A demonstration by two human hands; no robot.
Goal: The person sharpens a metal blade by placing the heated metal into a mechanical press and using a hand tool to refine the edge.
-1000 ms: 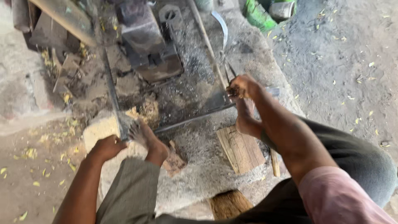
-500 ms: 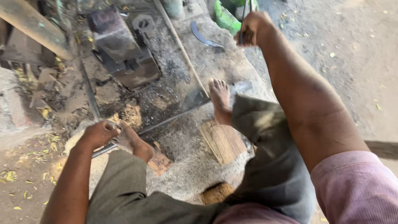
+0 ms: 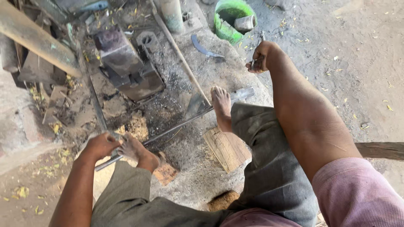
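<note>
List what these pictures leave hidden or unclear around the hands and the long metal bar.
- Head view: the right hand covers most of a thin metal tool; its kind is unclear.
- The left hand and foot hide the near end of the long metal bar.
- Green tub: cut by the top edge.

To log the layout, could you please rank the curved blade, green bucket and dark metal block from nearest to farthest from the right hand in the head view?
From the right hand:
1. Green bucket, just above-left.
2. Curved blade, left, on the ground.
3. Dark metal block, far left.
</note>
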